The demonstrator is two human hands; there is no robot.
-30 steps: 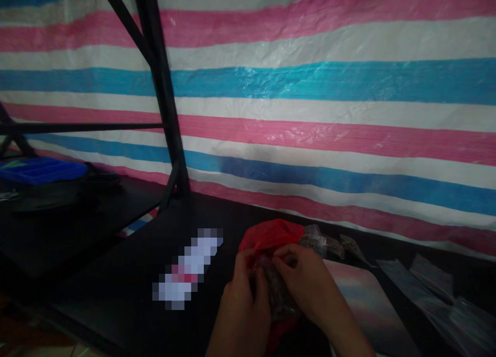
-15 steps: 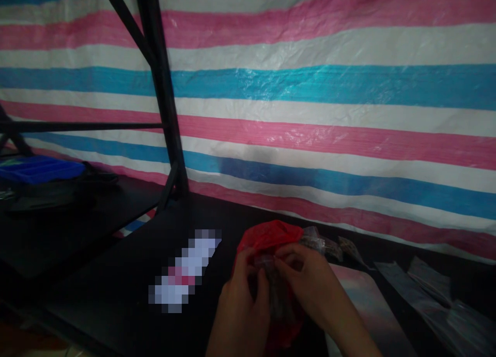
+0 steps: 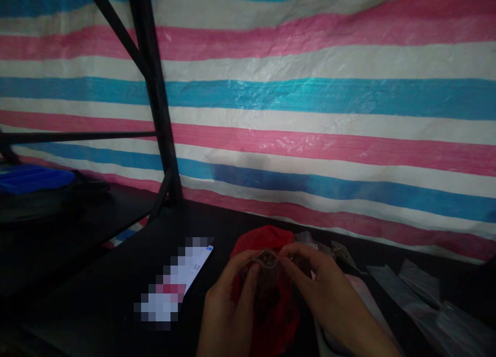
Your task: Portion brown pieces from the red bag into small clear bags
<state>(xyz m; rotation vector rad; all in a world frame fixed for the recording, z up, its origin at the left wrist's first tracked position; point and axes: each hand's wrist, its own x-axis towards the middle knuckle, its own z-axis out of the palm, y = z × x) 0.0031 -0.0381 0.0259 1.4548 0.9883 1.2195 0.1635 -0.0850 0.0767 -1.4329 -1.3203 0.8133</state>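
Between both hands is a small clear zip bag, its mouth pulled apart into a lens-shaped gap. My left hand pinches one side of the mouth between thumb and fingers. The other side is pinched by my right hand. Directly behind and beneath lies a red plastic bag, with dark contents that I cannot make out in the dim light. Just past my right hand are small clear bags with brownish bits inside.
Flat clear bags lie at the right of the black table. A pale, flat, rounded-corner object is partly under my right forearm. A lit, blurred-out screen lies left. A black frame post and blue tray stand further left.
The clear bag's mouth has gone from nearly flat to spread apart, with both hands still pinching it. The whole view has shifted slightly.
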